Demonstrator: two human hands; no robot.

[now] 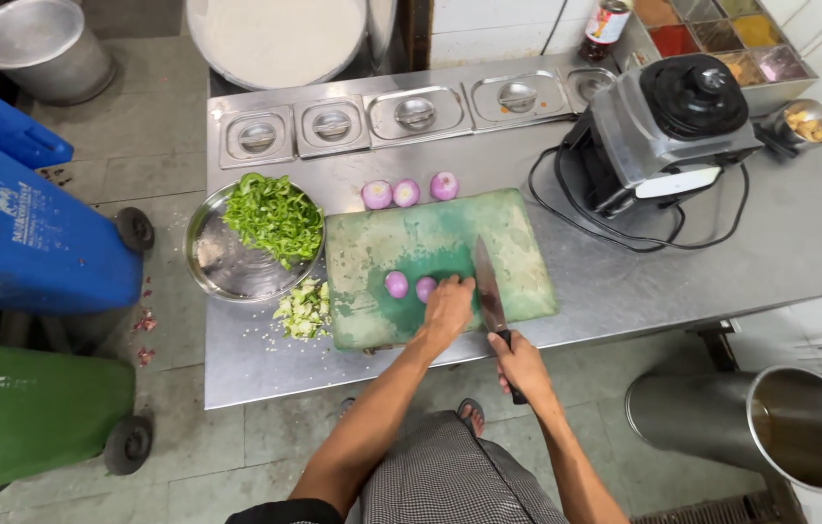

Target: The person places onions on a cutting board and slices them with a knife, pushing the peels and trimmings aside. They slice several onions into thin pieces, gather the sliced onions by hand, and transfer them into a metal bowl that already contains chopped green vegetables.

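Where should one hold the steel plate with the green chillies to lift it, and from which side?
Probably the plate's bare left rim, coming from the table's left edge. The chillies are heaped at its upper right, and the board crowds its right side.

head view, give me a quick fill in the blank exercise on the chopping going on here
1. The right hand holds a ____ over the green cutting board.
2. The left hand rests beside two peeled ____ halves on the board.
3. Behind the board lie ____ more peeled onions.
4. The round steel tray holds chopped ____ vegetables.

Missing words: knife; onion; three; green
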